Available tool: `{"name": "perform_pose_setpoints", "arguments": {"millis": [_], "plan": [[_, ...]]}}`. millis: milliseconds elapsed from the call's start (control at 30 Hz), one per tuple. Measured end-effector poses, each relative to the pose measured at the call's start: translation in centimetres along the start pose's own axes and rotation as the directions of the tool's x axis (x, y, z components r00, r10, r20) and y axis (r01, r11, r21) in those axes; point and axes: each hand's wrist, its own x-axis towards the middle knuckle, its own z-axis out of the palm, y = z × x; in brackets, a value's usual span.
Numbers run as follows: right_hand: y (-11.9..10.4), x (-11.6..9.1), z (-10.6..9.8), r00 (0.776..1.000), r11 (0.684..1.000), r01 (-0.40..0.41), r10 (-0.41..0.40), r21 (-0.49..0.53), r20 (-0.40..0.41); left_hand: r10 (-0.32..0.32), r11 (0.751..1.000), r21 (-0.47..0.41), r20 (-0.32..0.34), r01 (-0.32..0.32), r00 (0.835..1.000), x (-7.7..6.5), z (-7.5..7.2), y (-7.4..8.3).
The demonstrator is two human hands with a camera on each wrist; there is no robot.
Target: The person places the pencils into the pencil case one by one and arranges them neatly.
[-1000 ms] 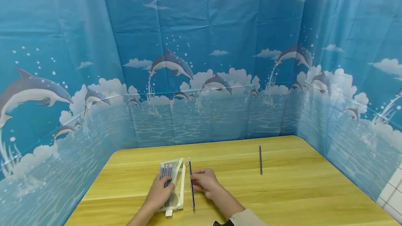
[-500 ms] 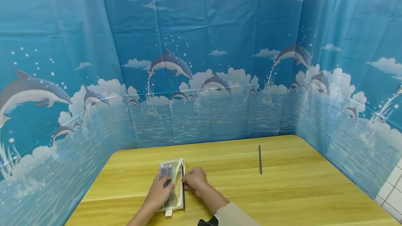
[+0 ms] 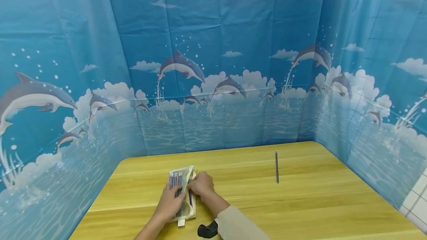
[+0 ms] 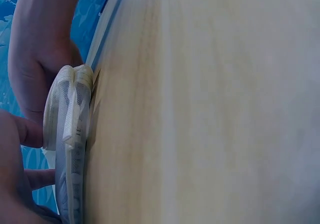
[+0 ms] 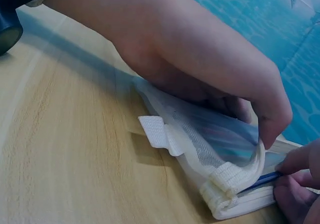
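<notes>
A white mesh pencil case (image 3: 174, 170) lies on the table, its zip opening on the right side. Several pencils (image 3: 175, 179) show through the mesh. My left hand (image 3: 170, 202) rests over the case; in the right wrist view its thumb holds the zip edge (image 5: 258, 164) raised. My right hand (image 3: 202, 185) pinches a dark blue pencil (image 5: 262, 180) that lies inside the opening, partly covered by the fingers (image 5: 295, 184). In the left wrist view the case (image 4: 70, 129) appears end-on between both hands.
One more dark pencil (image 3: 277, 167) lies apart on the wooden table (image 3: 310, 203), towards the back right. A blue dolphin-print curtain (image 3: 213, 129) surrounds the table's back and sides. A black wrist device (image 3: 207, 230) sits on the right wrist.
My right hand has moved left with the pencil, from the table beside the case into its opening. The left hand has stayed on the case.
</notes>
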Motion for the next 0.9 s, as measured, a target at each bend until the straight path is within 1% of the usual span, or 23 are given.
{"name": "perform_pose_setpoints", "arguments": {"millis": [133,233,333,433,500,567,667,800,900], "plan": [[0.1,-0.1,0.1,1.000,1.000,0.010,-0.010,-0.001,-0.013,0.015,1.000,0.010,-0.007,-0.015,1.000,0.1,0.0,-0.1],[0.3,0.1,0.3,1.000,1.000,0.013,-0.013,0.014,0.002,0.011,1.000,0.012,-0.007,-0.011,1.000,0.2,0.0,-0.2],[0.4,0.2,0.3,0.999,0.999,0.042,-0.043,0.022,0.017,0.009,1.000,0.014,-0.004,-0.009,1.000,0.3,0.1,-0.3],[0.7,0.4,0.5,0.995,0.996,0.089,-0.089,0.008,0.050,0.021,1.000,0.022,-0.003,-0.021,1.000,0.2,0.2,-0.5],[1.0,0.4,0.6,0.989,0.993,0.117,-0.117,0.012,0.091,0.024,0.999,0.023,0.001,-0.024,1.000,0.1,0.3,-0.5],[1.1,0.5,0.8,0.983,0.992,0.128,-0.130,0.024,0.133,0.031,0.999,0.027,0.000,-0.031,1.000,0.0,0.3,-0.4],[1.0,0.5,0.8,0.978,0.991,0.117,-0.125,0.060,0.168,0.034,0.999,0.021,-0.002,-0.034,0.999,0.0,0.1,-0.2],[0.6,0.6,0.3,0.974,0.992,0.068,-0.088,0.103,0.206,0.034,0.999,0.023,-0.007,-0.034,0.999,0.0,0.1,0.0],[0.4,0.7,-0.5,0.964,0.988,0.027,-0.066,0.151,0.259,0.032,0.999,0.029,-0.012,-0.032,0.999,0.1,0.2,0.1]]}}
